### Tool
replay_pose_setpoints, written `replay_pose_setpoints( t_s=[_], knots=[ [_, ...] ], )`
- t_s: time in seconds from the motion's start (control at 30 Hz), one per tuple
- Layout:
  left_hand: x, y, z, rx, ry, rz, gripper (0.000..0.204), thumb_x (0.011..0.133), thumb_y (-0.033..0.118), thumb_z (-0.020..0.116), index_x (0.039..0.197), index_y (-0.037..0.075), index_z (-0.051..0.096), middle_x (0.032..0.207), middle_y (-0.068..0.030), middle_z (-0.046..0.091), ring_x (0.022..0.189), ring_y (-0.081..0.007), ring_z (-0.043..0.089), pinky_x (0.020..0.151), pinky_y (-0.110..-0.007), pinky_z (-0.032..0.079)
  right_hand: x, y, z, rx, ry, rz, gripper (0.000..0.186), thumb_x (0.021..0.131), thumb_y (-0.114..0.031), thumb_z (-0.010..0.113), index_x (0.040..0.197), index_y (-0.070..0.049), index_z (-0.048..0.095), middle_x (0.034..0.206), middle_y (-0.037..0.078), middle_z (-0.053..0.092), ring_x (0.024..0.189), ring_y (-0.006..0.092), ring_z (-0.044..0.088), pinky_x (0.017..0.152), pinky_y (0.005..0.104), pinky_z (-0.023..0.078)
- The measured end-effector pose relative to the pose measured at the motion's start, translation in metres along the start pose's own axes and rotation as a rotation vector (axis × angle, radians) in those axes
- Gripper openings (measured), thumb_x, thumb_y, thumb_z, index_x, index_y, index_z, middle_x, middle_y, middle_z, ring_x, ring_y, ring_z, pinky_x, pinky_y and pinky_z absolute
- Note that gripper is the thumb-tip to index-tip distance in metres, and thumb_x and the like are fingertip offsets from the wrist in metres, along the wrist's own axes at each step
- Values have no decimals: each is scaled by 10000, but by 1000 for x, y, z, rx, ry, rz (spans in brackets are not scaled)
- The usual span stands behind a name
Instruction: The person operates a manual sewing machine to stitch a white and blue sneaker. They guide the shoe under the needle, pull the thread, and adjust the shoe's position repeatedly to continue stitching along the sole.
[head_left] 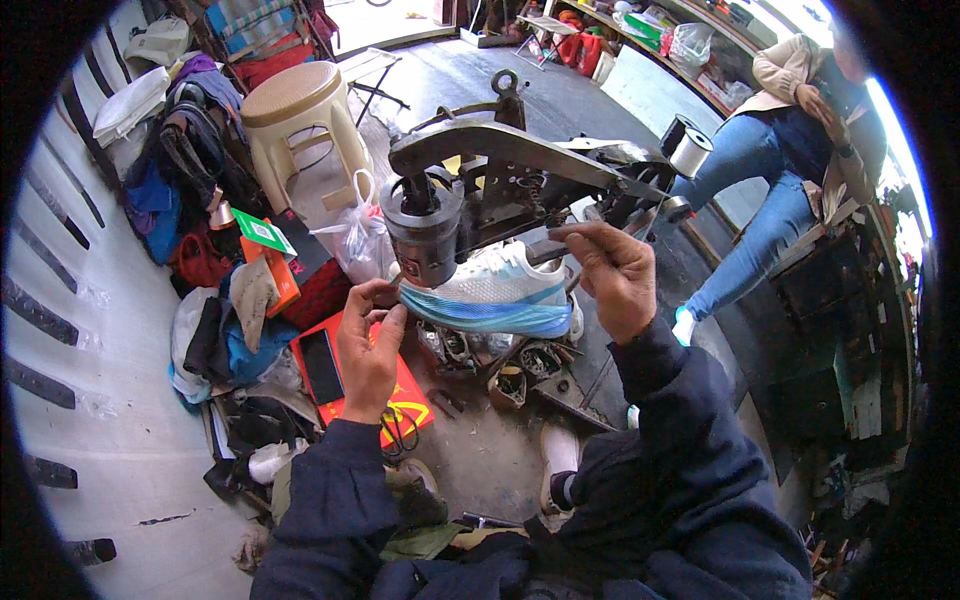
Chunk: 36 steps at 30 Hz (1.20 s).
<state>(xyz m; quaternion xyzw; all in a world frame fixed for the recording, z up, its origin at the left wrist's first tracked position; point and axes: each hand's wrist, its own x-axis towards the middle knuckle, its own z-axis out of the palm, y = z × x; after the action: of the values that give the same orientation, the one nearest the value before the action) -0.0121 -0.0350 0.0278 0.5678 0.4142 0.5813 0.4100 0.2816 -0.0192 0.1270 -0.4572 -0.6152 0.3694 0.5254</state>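
Note:
A white sneaker point(490, 278) with a blue sole sits under the head of a dark metal shoe-stitching machine point(425, 225), its toe toward my left side. My left hand point(370, 345) has thumb and fingertips closed on the edge of the toe. On the other side, by the heel and ankle opening, my right hand point(615, 275) is raised with its fingers curled in a pinch. Its fingertips are beside a dark metal bar of the machine; whatever they hold is too small to make out. The machine's arm hides part of the shoe's top.
A white thread spool point(691, 155) stands at the machine's far end. Left lie a red box point(405, 385) with a phone point(321, 366) on it, heaped bags and cloths point(190, 130), and a beige stool point(295, 95). A person in jeans point(760, 180) is at the right. Metal parts sit beneath the shoe.

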Motion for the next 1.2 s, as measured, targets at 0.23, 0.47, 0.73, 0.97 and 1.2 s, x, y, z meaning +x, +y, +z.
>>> replay_pose_setpoints(
  t_s=[0.23,0.47,0.73,0.97,1.2],
  knots=[
    [0,-3,0,27,1,0,262,1026,36,592,1287,41,569,1232,-49,646,1069,-107,619,963,-261,472,12,-5,4,227,11,101,211,1064,-120,602,1163,-7,750,667,-48,527,546,29,359,518,240,283],
    [1,-2,-1,46,2,12,253,1030,47,591,1283,46,579,1216,-47,650,1066,-101,610,949,-259,471,12,9,-13,735,214,340,267,1074,-212,597,1235,-9,665,655,-83,288,544,48,261,511,246,249],
    [-3,13,5,135,191,22,106,986,71,619,1079,31,651,958,-14,668,876,-113,616,807,-289,478,-3,26,-29,545,193,419,286,1056,-238,625,1173,14,694,657,-80,346,549,54,322,528,254,294],
    [-14,55,39,386,-14,436,168,893,52,659,1049,36,718,797,-106,646,692,-244,629,651,-331,495,-4,28,-28,551,187,417,314,1033,-211,639,1198,54,668,691,-63,355,596,57,368,574,245,349],
    [9,94,112,485,-190,380,723,883,71,707,1545,8,424,985,-184,713,805,-355,711,699,-426,558,-1,20,-21,598,217,416,307,1033,-210,645,1193,50,682,692,-77,366,587,51,357,558,244,349]
  ],
)
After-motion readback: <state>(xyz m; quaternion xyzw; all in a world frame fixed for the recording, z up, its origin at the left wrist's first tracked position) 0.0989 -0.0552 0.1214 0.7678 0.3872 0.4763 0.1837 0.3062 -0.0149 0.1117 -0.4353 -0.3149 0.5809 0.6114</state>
